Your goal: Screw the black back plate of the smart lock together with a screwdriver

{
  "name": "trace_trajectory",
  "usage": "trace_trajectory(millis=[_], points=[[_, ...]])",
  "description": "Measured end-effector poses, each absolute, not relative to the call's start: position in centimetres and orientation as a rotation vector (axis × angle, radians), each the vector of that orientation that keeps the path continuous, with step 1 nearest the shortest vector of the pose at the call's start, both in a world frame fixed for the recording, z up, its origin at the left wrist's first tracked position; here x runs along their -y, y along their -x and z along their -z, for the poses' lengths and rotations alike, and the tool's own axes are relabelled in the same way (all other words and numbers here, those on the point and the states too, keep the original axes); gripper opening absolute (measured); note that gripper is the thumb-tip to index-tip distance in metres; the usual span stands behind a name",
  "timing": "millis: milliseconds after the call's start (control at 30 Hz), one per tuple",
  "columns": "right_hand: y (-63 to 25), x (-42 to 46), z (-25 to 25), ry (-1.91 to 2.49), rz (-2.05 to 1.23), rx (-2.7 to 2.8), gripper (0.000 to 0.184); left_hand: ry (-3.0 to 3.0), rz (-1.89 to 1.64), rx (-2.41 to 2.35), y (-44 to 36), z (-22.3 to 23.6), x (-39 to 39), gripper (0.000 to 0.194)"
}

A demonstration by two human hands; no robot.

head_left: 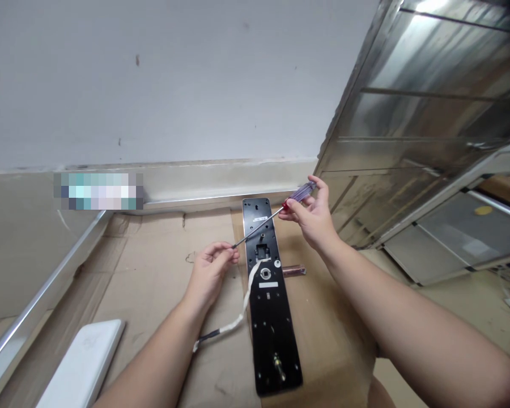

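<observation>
A long black lock panel point(273, 317) lies flat on brown cardboard point(153, 266), running away from me. A white cable point(243, 309) leaves its middle opening and trails to the left. My right hand point(312, 218) grips the clear purple handle of a screwdriver point(276, 214) above the panel's far end. The metal shaft slants down to the left. My left hand point(212, 266) pinches the screwdriver's tip, just left of the panel. A copper-coloured handle piece point(294, 271) sticks out from the panel's right side.
A white flat box point(83, 368) lies at the lower left on the cardboard. A metal rail point(38, 306) runs along the left edge, with a grey wall behind. Shiny metal sheets point(416, 113) lean at the right, and more panels point(454, 238) lie on the floor there.
</observation>
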State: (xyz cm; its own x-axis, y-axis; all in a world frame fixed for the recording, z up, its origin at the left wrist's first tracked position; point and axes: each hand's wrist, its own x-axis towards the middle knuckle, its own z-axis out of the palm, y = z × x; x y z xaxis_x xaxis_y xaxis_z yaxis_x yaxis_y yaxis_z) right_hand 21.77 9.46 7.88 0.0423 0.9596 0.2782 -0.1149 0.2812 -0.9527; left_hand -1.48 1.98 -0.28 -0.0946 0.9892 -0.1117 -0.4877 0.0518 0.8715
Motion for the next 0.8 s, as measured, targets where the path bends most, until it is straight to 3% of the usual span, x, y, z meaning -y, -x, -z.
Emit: trace_trajectory(millis=[800], points=[[-22.7,-10.1,-7.4,1.086,-0.977,1.231,0.084,-1.562,-1.452,-1.352,2.6,-0.3,-0.8,0.010]])
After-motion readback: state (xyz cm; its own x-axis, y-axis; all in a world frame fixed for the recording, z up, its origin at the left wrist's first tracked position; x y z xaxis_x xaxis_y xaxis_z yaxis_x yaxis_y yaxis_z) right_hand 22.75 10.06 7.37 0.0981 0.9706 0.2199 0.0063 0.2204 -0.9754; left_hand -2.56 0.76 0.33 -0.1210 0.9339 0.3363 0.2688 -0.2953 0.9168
